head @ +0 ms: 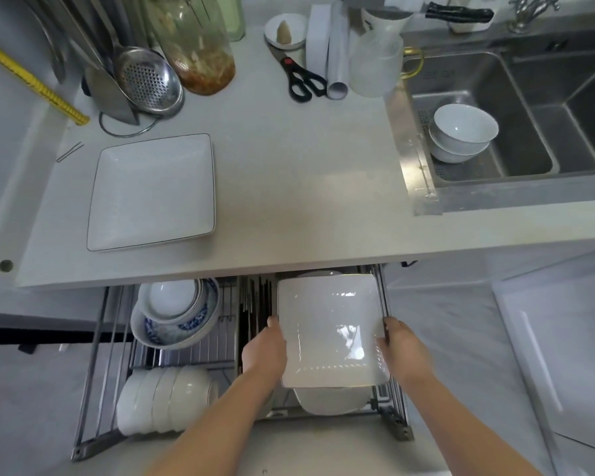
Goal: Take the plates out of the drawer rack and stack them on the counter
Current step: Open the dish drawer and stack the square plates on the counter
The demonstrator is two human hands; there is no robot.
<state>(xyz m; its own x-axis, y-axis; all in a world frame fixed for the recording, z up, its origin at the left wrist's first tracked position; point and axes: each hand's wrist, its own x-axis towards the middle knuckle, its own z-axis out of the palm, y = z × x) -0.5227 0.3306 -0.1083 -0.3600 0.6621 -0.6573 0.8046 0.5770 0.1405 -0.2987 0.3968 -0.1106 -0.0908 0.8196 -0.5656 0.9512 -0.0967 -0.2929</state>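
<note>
Down in the open drawer rack (93,372), going left from its held plate, a row of white bowls (165,401) lies on its side at the near corner, and farther back a blue-patterned bowl (182,324) holds a smaller white one. Next comes the left hand (263,352), clamped on the left edge of a square white plate (330,329), thumb over the rim. That plate is held about level above the rack's right-hand section, with another white dish (327,401) just under its near edge. On its right edge the right hand (401,348) grips in the same way. Up on the counter (289,187), well left of the held plate and beyond it, a matching square plate (152,192) lies flat. Far right of that counter plate, two white bowls (462,132) sit nested in the sink (529,108).
</note>
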